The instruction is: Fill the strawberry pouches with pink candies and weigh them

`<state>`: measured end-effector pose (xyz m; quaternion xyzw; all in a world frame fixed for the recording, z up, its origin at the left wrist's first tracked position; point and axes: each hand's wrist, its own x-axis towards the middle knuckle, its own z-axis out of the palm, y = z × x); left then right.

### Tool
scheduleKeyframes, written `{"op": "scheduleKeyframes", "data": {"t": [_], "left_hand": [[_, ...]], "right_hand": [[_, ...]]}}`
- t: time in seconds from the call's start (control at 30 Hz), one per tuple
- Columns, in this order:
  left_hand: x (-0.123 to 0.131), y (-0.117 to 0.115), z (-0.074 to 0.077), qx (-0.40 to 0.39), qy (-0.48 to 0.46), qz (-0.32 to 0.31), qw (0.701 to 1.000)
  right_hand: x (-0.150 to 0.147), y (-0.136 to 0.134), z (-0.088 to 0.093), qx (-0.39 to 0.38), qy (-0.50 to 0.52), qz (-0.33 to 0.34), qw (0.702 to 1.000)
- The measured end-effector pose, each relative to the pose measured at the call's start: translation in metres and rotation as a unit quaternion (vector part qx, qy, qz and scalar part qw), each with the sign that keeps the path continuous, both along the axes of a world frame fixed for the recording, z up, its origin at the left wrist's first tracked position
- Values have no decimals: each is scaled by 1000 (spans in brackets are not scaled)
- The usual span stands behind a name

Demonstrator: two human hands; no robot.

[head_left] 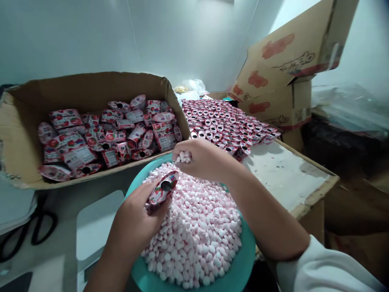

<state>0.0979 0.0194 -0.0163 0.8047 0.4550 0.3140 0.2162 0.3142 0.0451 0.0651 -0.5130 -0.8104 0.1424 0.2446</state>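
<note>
My left hand point(138, 217) is wrapped round a small strawberry-printed candy pack point(170, 178), its end with a dark round hole turned upward. Just beyond it, my right hand point(202, 158) is closed on a handful of pale pink candies point(184, 157), which show at the curl of the fingers. Both hands are over a teal basin point(247, 259) heaped with the same pink oval candies point(197, 231). The right hand is slightly above and apart from the pack.
A cardboard box point(18, 138) at left holds many strawberry-printed packs point(121, 129). Rows of holed packs point(221, 121) stand on a white board point(282, 174) at right. Black scissors point(39, 227) and a white scale point(97, 223) lie at left. Large cartons point(291, 52) are stacked behind.
</note>
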Motion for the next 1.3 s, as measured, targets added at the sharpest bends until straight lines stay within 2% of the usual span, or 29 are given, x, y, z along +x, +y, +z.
{"op": "scheduleKeyframes", "data": {"t": [0.1,0.23,0.47,0.63,0.73,0.83,0.87,0.93,1.07,1.2,1.3], "left_hand": [[-1,0,1,-6,9,-12,1000],[-2,0,0,-16,18,-4,1000],[-1,-1,6,-42,21,-18,999],[-3,-3,6,-51,2,-10,999],[-3,-3,3,-42,7,8,999],[-4,-3,-1,-21,0,11,1000],[-4,-3,-2,-14,-5,12,1000],[-5,-3,-4,-6,-12,14,1000],[-6,-2,-5,-11,-5,5,1000],[-5,-3,-3,-8,-1,-4,1000],[-4,-4,-1,-10,-1,-10,1000]], "right_hand": [[-5,-4,2,10,46,31,998],[-17,-10,1,28,45,102,993],[-28,-13,-3,-14,-21,131,991],[-26,-12,-3,-2,-5,151,988],[-11,-6,-6,-7,17,102,995],[12,-4,-21,-89,-26,19,995],[19,-6,-30,-133,-61,15,989],[29,-16,-47,-207,-132,50,968],[31,-52,-70,-218,-157,93,959],[26,-77,-71,-205,-82,43,974],[24,-76,-62,-193,-41,11,980]]}}
